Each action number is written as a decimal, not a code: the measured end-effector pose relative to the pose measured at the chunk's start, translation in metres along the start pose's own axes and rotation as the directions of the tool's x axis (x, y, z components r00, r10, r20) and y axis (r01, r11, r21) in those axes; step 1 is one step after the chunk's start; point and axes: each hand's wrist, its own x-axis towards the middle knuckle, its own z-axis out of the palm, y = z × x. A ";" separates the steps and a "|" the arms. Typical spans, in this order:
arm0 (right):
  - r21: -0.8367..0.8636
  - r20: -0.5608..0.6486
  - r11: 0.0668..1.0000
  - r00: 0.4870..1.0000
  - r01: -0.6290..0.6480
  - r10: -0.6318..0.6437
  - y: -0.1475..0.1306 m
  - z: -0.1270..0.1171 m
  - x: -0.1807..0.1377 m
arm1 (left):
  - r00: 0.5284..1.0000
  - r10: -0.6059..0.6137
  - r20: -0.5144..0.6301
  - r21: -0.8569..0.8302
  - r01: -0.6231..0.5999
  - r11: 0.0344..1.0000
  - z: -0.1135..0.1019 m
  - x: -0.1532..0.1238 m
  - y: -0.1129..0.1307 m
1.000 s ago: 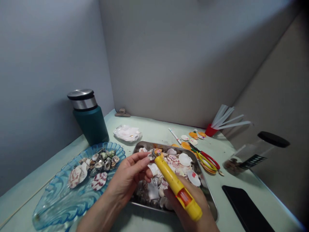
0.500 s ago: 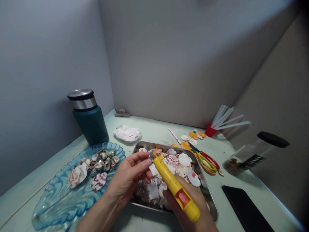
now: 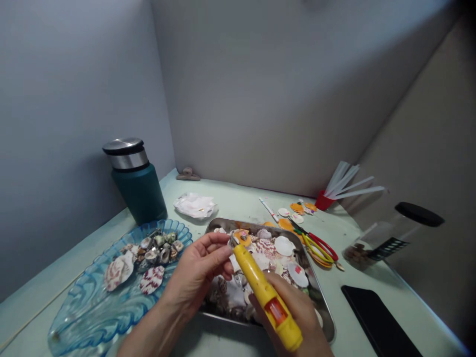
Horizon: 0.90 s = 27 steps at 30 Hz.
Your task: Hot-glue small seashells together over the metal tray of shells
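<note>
A person at a pale table (image 3: 238, 198) works with a yellow glue gun (image 3: 256, 277) over a tray (image 3: 319, 290) of shells (image 3: 266, 246), center of the frame. The right hand (image 3: 297, 302), lower center, wraps the gun's body, its fingers partly hidden from view; the gun slants from lower right toward the upper left, its metal nozzle (image 3: 233, 241) foremost. The left hand (image 3: 201, 260) has thumb and forefinger drawn together and seems to pinch a small piece (image 3: 229, 243), too small to identify, right at the nozzle. The other left fingers curl loosely above the tray.

The step in hand appears to be bringing the nozzle to that piece; whether any glue is out cannot be seen. The next move likely calls for a steady pinch, a measured squeeze from the right hand and fingertips kept off the nozzle, which may be hot.

The piece lies at the left fingertips, well apart from the right palm, with the gun between them. Loose shells fill the tray beneath both hands. A blue dish (image 3: 100, 317) with more shells stands at lower left, beside the left forearm; scissors (image 3: 316, 248) lie right of center, beyond the tray's edge.
</note>
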 end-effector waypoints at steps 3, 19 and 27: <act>0.014 0.010 1.000 1.000 0.023 -0.023 0.000 -0.001 0.000 | 1.000 0.003 0.004 0.008 -0.003 1.000 -0.001 0.000 0.000; 0.026 0.019 0.998 0.998 0.054 -0.055 -0.004 0.000 0.000 | 0.999 0.015 -0.038 0.030 -0.014 0.999 -0.004 0.001 -0.002; -0.022 0.018 0.995 0.995 0.100 -0.100 0.000 0.003 -0.003 | 0.994 0.071 -0.081 0.062 -0.066 0.996 -0.004 0.002 -0.002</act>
